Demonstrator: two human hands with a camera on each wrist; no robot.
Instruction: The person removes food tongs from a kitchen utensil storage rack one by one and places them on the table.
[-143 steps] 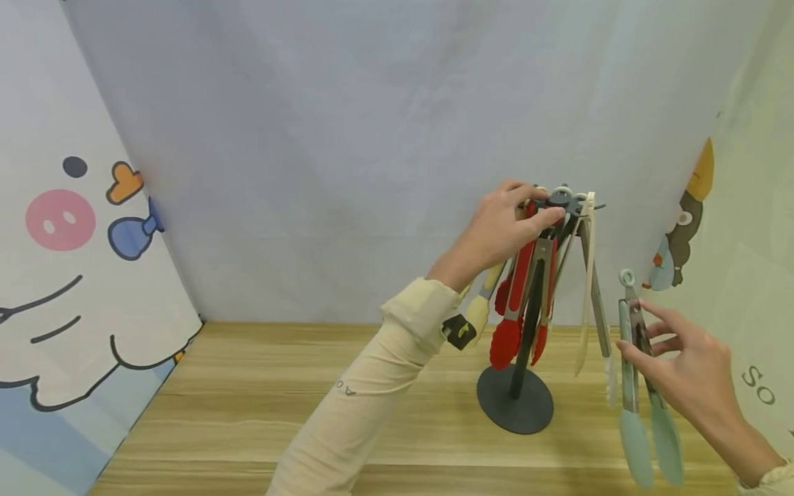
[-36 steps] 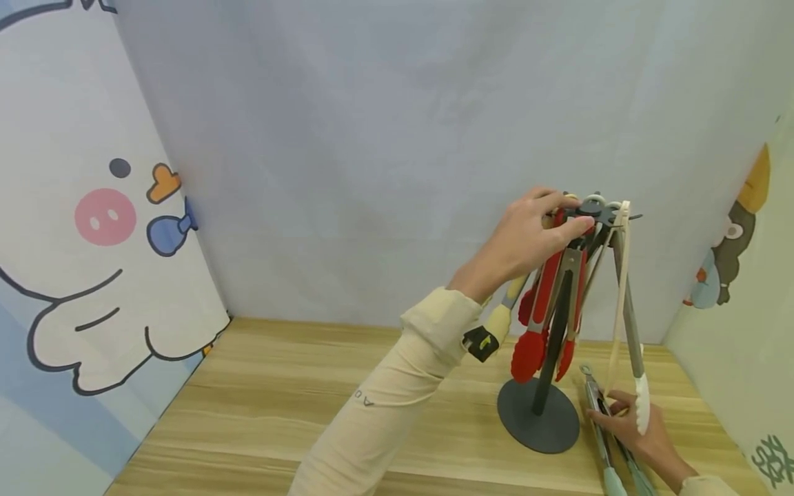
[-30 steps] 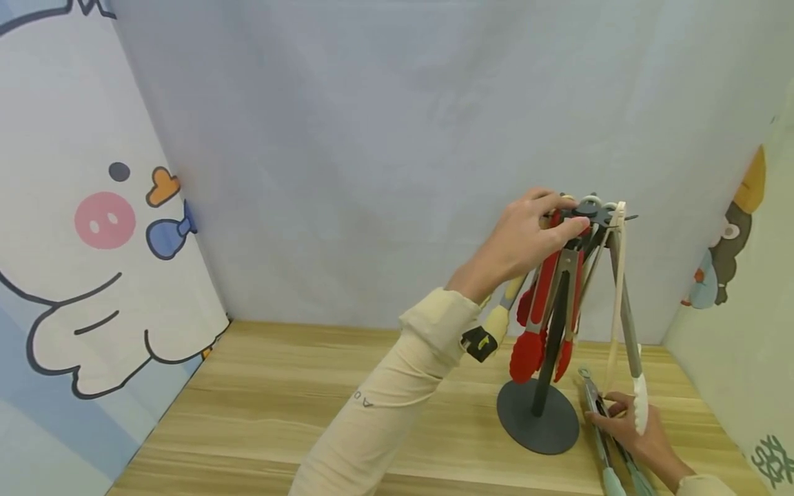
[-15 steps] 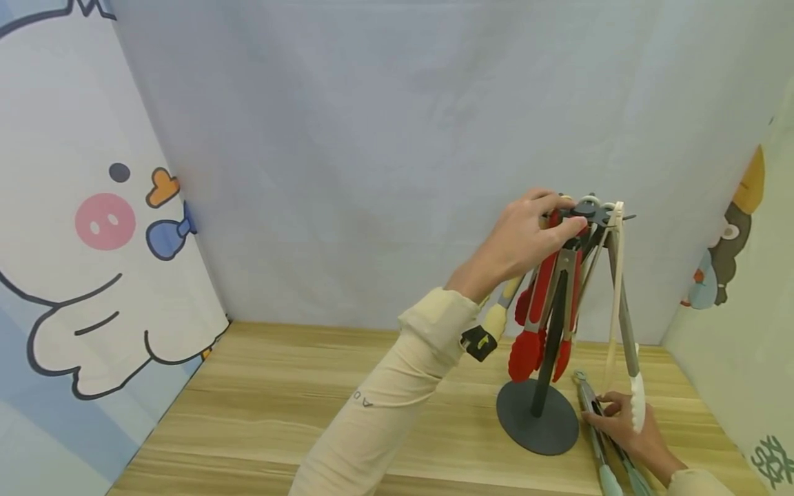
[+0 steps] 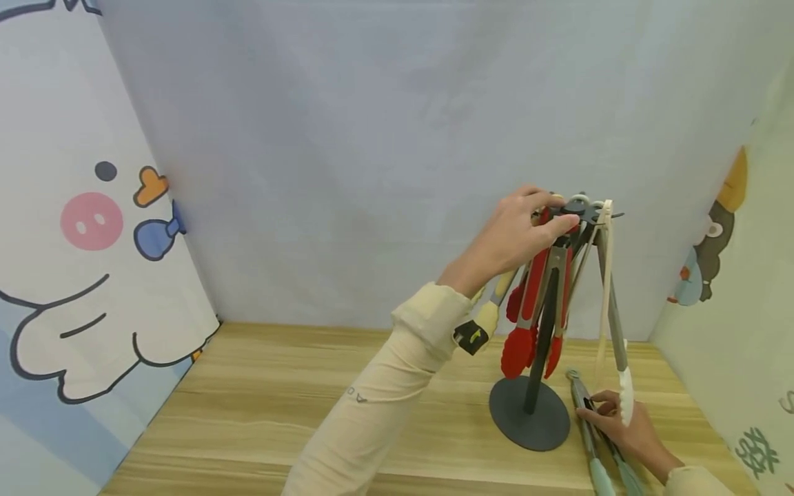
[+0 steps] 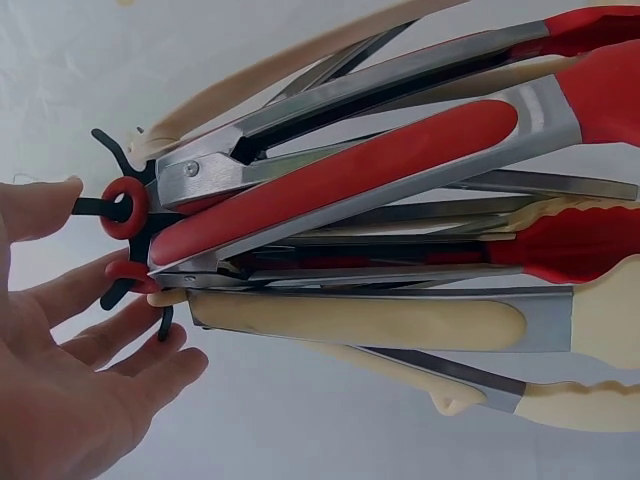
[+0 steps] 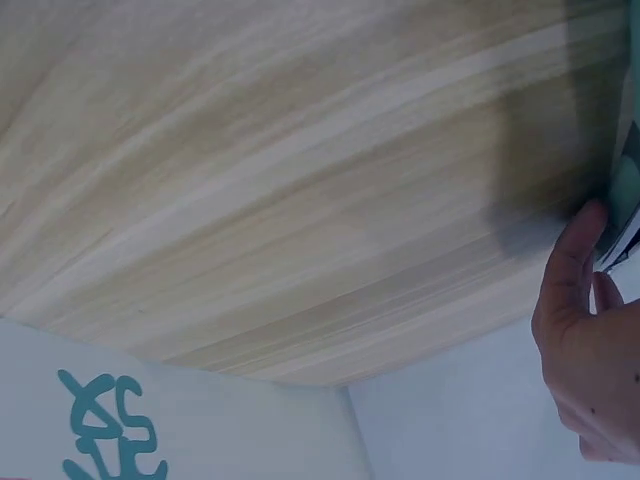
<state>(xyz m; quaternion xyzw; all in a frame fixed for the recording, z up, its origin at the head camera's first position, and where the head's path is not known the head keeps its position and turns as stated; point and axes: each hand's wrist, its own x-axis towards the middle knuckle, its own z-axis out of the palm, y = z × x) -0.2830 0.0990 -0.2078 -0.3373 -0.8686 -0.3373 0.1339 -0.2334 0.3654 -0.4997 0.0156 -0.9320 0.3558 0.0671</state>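
Observation:
Tongs with pale green tips [image 5: 600, 475] lie low over the table at the right, and my right hand [image 5: 629, 427] pinches their handles between thumb and fingers. In the right wrist view only a sliver of these tongs [image 7: 625, 190] shows at the edge. My left hand [image 5: 511, 234] grips the hooked top of a dark stand [image 5: 527, 413], its thumb [image 6: 40, 208] at one hook. From the stand hang red tongs [image 5: 517, 351], yellow tongs [image 5: 486, 317] and white-tipped tongs [image 5: 626, 396], which partly cover my right hand in the head view.
The wooden table [image 5: 279, 393] spreads left and in front of the stand. A grey backdrop [image 5: 341, 158] rises behind it. Printed side panels stand at the left [image 5: 37, 275] and right [image 5: 744, 289].
The green tongs, held upright beside the stand several seconds ago, have been lowered to the table in my right hand. My left hand keeps its grip on the stand's top.

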